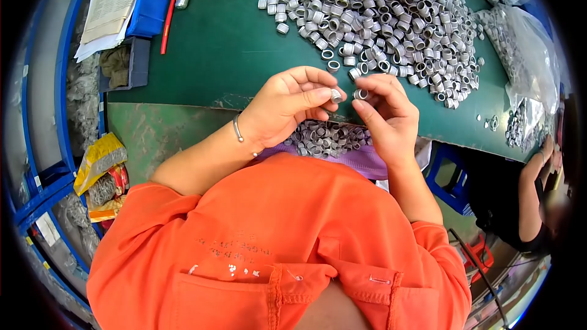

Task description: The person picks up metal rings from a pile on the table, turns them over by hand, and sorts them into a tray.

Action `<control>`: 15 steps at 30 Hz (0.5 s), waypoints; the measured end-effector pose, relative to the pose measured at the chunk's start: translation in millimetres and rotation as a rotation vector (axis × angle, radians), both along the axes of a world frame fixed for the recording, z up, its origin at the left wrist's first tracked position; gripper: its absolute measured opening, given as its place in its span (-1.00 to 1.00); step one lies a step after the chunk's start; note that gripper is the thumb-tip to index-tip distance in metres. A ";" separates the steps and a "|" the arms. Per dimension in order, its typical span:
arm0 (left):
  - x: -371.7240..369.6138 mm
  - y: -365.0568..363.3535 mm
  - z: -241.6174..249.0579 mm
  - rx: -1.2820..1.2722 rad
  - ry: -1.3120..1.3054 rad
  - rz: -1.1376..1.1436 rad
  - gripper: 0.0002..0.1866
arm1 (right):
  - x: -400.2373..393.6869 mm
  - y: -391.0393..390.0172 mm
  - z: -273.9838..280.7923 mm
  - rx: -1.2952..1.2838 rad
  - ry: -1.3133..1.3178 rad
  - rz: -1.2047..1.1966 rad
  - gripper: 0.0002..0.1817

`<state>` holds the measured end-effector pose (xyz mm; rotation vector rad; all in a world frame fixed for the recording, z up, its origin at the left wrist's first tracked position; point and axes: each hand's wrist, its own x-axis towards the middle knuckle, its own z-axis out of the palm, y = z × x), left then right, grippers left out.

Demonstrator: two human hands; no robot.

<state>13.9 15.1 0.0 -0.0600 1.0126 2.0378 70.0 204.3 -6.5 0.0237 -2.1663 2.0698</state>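
My left hand (pixel 293 96) pinches a small grey metal ring (pixel 335 95) between thumb and fingers. Close beside it, my right hand (pixel 386 107) grips another metal ring (pixel 361 94) by the fingertips. Both hands are above the near edge of the green table (pixel 195 61). Just beyond them spreads a large heap of the same short, ribbed metal rings (pixel 379 12). Below my hands, more rings (pixel 327 137) lie in a purple container (pixel 361 162) at my lap, partly hidden by my hands and orange shirt.
Clear plastic bags (pixel 520 43) of small parts are at the right. A co-worker's arm (pixel 531 198) is at the lower right, near a blue stool (pixel 449 177). At the left are a blue tray (pixel 153 0), a red pencil (pixel 169 21), a grey bin (pixel 139 64) and blue shelving (pixel 67 67).
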 end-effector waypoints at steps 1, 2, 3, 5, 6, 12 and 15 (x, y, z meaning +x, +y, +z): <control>0.2 0.1 0.3 0.000 0.001 -0.001 -0.85 | 1.8 1.9 0.6 -0.071 -0.033 0.037 -0.67; 1.1 0.4 0.9 0.013 -0.029 0.004 -0.83 | 2.2 1.8 0.0 -0.071 -0.033 0.037 -0.67; 1.5 0.4 1.5 0.025 -0.060 0.009 -0.81 | 2.7 1.4 -1.2 -0.239 -0.089 0.050 -0.70; 0.9 -1.3 3.6 0.022 -0.086 -0.001 -0.80 | 4.0 1.3 -0.1 -0.406 -0.145 0.063 -0.73; 0.6 -2.2 4.3 0.021 -0.111 -0.012 -0.79 | 4.5 1.9 3.0 -0.510 -0.245 0.065 -0.76; 0.8 -4.9 6.5 0.072 -0.123 -0.042 -0.79 | 4.0 7.9 0.5 -0.765 -0.400 0.121 -0.78; 1.6 -5.7 9.1 0.075 -0.094 -0.056 -0.79 | 4.2 9.4 0.7 -0.799 -0.403 0.140 -0.77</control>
